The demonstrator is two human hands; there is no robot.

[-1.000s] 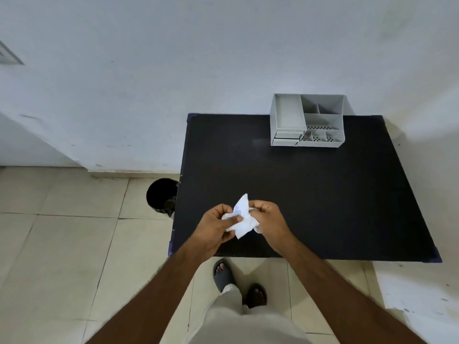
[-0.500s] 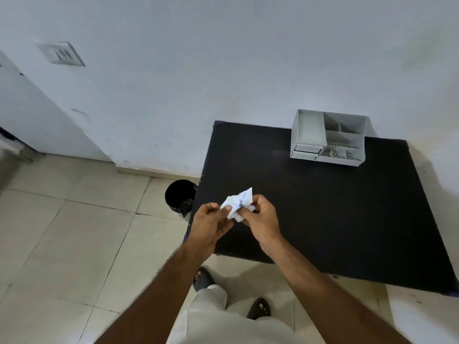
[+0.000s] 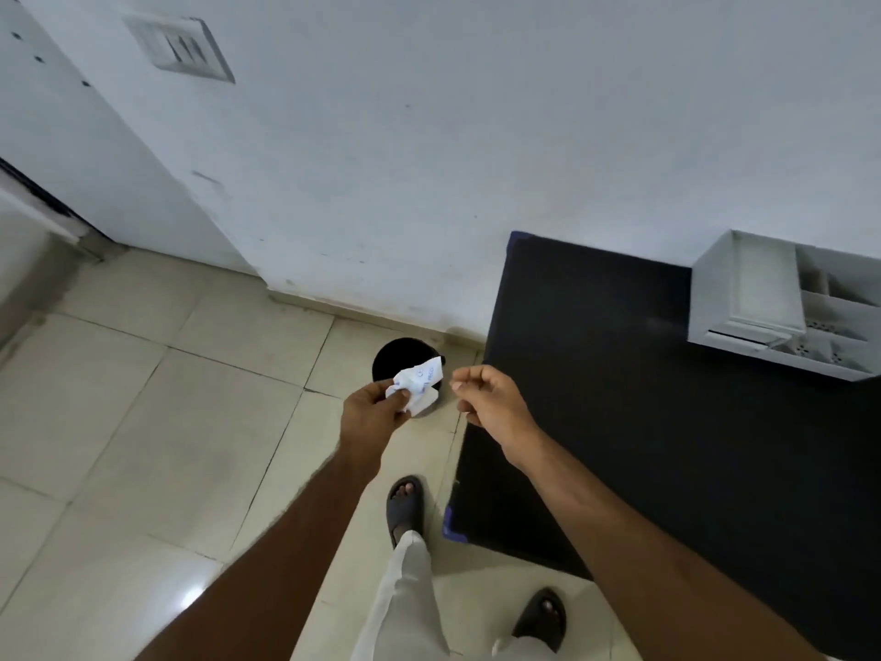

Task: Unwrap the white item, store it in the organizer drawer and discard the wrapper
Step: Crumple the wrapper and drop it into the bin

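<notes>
My left hand [image 3: 374, 410] pinches a crumpled white wrapper [image 3: 417, 381] with faint blue print, held over the black waste bin [image 3: 398, 362] on the floor. My right hand [image 3: 491, 398] hovers just right of the wrapper, apart from it, with its fingers curled loosely and nothing visible in them. The grey desk organizer [image 3: 782, 302] stands at the far right of the black table [image 3: 619, 398], against the wall; its small front drawer looks shut. The white item itself is not visible.
The bin stands on the tiled floor between the wall and the table's left edge. My feet in dark sandals [image 3: 405, 508] are beside the table's near corner. A switch plate [image 3: 183, 50] is on the wall at upper left.
The view has swung left toward the bin. My right hand has let go of the wrapper. My left hand has carried the wrapper off the table to above the bin.
</notes>
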